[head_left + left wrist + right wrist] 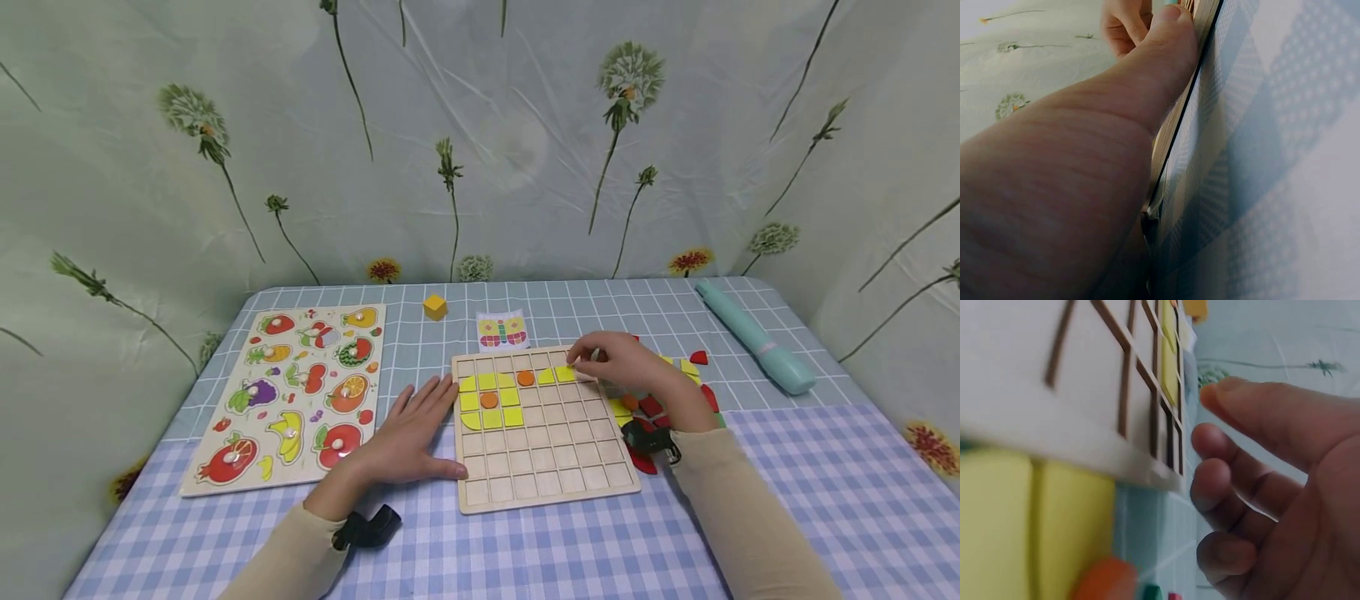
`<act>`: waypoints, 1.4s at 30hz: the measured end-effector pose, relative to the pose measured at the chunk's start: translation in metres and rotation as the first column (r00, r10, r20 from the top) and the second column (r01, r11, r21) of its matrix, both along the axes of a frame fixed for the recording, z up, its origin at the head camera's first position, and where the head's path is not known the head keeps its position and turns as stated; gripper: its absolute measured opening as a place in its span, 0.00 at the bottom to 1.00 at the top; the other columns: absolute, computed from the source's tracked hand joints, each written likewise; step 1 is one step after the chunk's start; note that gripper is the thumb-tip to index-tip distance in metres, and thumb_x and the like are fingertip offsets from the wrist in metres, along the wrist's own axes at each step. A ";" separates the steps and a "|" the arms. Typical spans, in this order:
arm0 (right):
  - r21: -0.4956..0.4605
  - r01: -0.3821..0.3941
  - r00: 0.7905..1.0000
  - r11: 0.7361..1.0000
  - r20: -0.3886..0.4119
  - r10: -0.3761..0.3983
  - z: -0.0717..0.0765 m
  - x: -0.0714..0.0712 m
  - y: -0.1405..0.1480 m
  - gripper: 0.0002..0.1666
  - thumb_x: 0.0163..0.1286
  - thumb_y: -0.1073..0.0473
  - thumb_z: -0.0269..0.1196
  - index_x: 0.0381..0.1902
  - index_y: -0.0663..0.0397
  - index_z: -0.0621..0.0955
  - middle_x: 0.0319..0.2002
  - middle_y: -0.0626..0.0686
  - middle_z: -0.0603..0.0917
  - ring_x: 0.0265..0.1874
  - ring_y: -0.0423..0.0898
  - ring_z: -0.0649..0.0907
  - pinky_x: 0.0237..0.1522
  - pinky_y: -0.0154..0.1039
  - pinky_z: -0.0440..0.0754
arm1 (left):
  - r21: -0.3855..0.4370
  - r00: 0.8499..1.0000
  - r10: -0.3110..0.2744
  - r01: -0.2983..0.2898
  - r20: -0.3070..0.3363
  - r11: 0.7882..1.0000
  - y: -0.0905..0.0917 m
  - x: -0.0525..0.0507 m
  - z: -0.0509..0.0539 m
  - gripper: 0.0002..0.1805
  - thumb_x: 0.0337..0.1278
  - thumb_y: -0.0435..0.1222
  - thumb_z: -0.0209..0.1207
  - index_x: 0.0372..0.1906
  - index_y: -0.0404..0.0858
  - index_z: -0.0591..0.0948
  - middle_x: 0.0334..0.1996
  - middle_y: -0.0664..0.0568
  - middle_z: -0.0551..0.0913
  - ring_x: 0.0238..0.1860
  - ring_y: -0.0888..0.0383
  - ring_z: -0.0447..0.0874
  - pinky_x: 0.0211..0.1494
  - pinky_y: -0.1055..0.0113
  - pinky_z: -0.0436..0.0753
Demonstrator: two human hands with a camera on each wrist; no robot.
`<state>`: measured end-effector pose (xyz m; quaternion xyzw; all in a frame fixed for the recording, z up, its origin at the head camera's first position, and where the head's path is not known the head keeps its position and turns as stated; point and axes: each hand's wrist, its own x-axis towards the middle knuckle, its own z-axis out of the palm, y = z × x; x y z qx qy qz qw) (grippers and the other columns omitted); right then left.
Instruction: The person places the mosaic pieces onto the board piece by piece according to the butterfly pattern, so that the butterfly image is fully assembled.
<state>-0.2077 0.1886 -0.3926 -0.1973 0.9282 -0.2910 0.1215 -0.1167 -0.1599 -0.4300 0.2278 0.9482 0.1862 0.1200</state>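
Observation:
A wooden grid board [551,454] lies on the table, with several yellow tiles [513,416] and two orange round tiles [526,378] in its upper cells. My left hand [408,437] rests beside the board's left edge, fingers spread and thumb touching the frame. Over the upper right cells is my right hand [618,362], its fingertips near a yellow tile [565,374]. In the right wrist view the right hand's fingers [1213,484] are loosely bent above the board [1085,381], and nothing shows between them.
Loose tiles [649,406] in red, yellow, orange and green lie right of the board, partly behind my right arm. A butterfly pattern card [502,331] and a yellow block [435,307] are behind it. A fruit puzzle [255,442] lies left; a teal folded umbrella [753,337] lies far right.

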 end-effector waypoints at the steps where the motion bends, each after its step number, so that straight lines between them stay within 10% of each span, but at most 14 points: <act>1: 0.006 0.001 1.000 1.000 -0.005 -0.001 0.001 0.000 0.002 0.08 0.72 0.57 0.63 0.46 0.47 0.85 0.38 0.50 0.82 0.32 0.46 0.76 0.35 0.37 0.77 | -0.003 1.000 -0.001 0.001 0.002 1.000 0.000 0.000 0.000 0.68 0.42 0.70 0.66 0.81 0.42 0.46 0.83 0.52 0.42 0.83 0.49 0.34 0.82 0.42 0.34; 42: 0.148 0.273 0.958 0.950 0.046 -0.283 0.000 -0.009 0.120 0.20 0.68 0.62 0.61 0.57 0.59 0.79 0.47 0.66 0.78 0.42 0.57 0.76 0.36 0.38 0.78 | 0.016 1.000 0.002 -0.002 -0.001 1.000 -0.001 -0.002 -0.003 0.67 0.41 0.69 0.67 0.81 0.43 0.47 0.83 0.52 0.43 0.83 0.49 0.34 0.82 0.41 0.34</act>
